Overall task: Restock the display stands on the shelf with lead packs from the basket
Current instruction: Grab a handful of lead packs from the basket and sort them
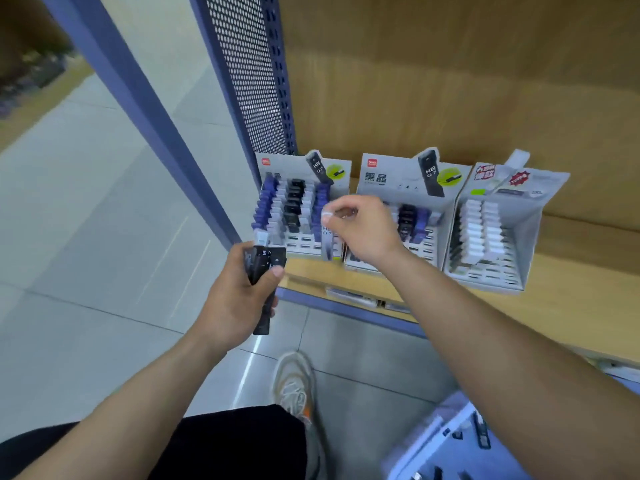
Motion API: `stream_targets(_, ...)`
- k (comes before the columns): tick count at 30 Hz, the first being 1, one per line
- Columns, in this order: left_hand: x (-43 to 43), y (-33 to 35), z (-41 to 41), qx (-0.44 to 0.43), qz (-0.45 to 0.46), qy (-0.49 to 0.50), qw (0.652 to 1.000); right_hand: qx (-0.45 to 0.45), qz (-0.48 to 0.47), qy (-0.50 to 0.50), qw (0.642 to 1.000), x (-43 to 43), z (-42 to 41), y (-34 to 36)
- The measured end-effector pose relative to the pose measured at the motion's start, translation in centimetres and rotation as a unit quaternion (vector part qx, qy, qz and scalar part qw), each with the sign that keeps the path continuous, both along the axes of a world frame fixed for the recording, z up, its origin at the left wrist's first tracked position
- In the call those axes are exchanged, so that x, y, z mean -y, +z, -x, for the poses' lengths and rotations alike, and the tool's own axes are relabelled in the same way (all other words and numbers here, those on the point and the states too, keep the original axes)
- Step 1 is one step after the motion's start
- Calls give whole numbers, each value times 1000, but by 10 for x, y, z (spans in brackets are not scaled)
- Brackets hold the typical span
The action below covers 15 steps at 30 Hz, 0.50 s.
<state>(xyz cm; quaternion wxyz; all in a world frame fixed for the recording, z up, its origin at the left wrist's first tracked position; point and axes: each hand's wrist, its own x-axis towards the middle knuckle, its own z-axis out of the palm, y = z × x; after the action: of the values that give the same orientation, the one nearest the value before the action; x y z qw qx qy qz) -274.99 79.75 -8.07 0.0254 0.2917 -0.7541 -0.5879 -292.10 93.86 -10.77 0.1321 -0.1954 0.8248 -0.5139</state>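
Three cardboard display stands sit on the wooden shelf: a left stand with blue, white and black lead packs, a middle stand partly hidden by my right hand, and a right stand with white packs. My left hand grips a bundle of black lead packs below the shelf's left corner. My right hand pinches a clear lead pack by its white cap, hanging upright in front of the gap between the left and middle stands. The basket with loose packs lies at bottom right, blurred.
A blue perforated side panel and blue upright post bound the shelf's left end. The shelf's blue front edge carries a price tag strip. My shoe stands on the tiled floor below.
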Motion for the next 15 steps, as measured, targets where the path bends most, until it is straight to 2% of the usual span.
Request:
stream_targets(5, 17, 2, -3, -12, 6, 26, 1000, -72, -63, 25, 995, 38, 15, -21)
stream_targets(15, 23, 8, -1, -9, -10, 29, 999, -122, -129, 36, 983, 44, 28, -40)
